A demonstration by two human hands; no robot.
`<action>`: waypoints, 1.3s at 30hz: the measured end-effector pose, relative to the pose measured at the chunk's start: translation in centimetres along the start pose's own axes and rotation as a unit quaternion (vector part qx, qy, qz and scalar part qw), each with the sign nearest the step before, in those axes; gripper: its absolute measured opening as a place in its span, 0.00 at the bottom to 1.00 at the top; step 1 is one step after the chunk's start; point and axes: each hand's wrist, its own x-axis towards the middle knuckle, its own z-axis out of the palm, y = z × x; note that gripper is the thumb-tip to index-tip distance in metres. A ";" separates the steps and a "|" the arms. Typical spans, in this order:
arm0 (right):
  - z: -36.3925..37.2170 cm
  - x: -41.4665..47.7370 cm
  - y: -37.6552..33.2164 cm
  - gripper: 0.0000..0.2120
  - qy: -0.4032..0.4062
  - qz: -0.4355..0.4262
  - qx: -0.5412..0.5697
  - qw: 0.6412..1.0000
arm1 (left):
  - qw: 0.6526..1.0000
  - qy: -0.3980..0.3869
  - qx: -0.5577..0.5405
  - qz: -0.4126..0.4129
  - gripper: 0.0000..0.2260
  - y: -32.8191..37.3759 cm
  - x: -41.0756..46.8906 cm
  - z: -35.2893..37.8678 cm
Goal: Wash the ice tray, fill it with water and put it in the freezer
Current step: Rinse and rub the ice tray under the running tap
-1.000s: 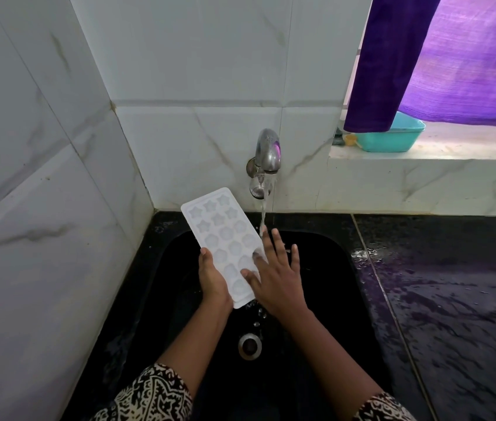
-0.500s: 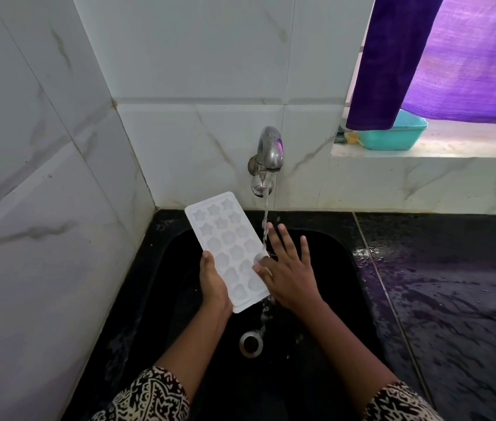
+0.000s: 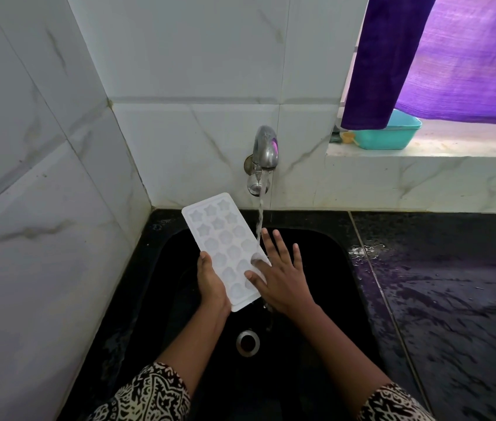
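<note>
Ice tray seemed light, stiff, slippery (best held by its rim); left hand gripped its edge, right hand touched it flat.

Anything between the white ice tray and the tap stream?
Only the right hand: its spread fingers rest at the right edge of the white plastic star-mould ice tray, just where the water stream from the steel wall tap falls. The left hand grips the tray's left edge.

ice tray above sink | tap behind | left hand at tray's left, right hand at right
</note>
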 end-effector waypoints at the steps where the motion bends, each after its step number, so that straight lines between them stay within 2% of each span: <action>1: -0.2 0.0 0.3 0.43 -0.009 0.004 -0.001 1.000 | 1.000 0.002 0.001 -0.002 0.26 -0.1 0.1 -0.3; 5: 0.2 0.3 -0.1 0.34 0.037 0.021 -0.043 0.998 | 1.000 0.017 -0.005 0.006 0.23 -0.3 -0.3 0.1; 14: 1.4 0.3 1.1 0.20 0.078 -0.051 -0.130 0.987 | 1.000 0.009 0.004 -0.001 0.23 -1.1 0.2 -1.2; 19: 1.3 -0.1 0.0 0.23 0.089 -0.009 -0.092 0.992 | 0.999 0.025 -0.007 0.025 0.20 -0.4 0.4 -0.3; 21: 1.0 -0.3 -0.7 0.28 0.080 0.030 -0.056 0.995 | 0.999 0.030 -0.022 0.024 0.20 -0.5 0.4 0.1; 24: 0.0 -0.3 -1.5 0.37 -0.009 0.105 0.057 0.993 | 0.999 0.041 -0.024 0.020 0.20 -1.1 -0.3 0.3; 25: -0.3 -0.4 -1.8 0.36 -0.039 0.129 0.092 0.987 | 0.999 0.040 -0.029 0.017 0.20 -1.2 -0.5 0.2; 28: -1.1 -0.9 -2.3 0.23 -0.109 0.159 0.159 0.968 | 0.998 0.041 -0.040 -0.004 0.21 -1.5 -0.9 0.0; 31: -1.5 -1.7 -2.3 0.20 -0.105 0.171 0.215 0.956 | 0.998 0.051 -0.041 -0.015 0.21 -1.5 -0.9 0.1; 35: -1.6 -1.6 -2.6 0.36 -0.077 0.114 0.133 0.981 | 0.999 0.031 -0.028 -0.011 0.24 -1.8 -0.9 1.0; 37: -1.3 -1.1 -2.7 0.40 -0.079 0.092 0.087 0.989 | 0.999 0.035 -0.030 -0.015 0.24 -1.7 -1.6 1.8; 39: -1.0 -0.8 -2.5 0.41 -0.080 0.081 0.089 0.990 | 0.999 0.024 -0.030 -0.023 0.27 -1.7 -1.4 2.1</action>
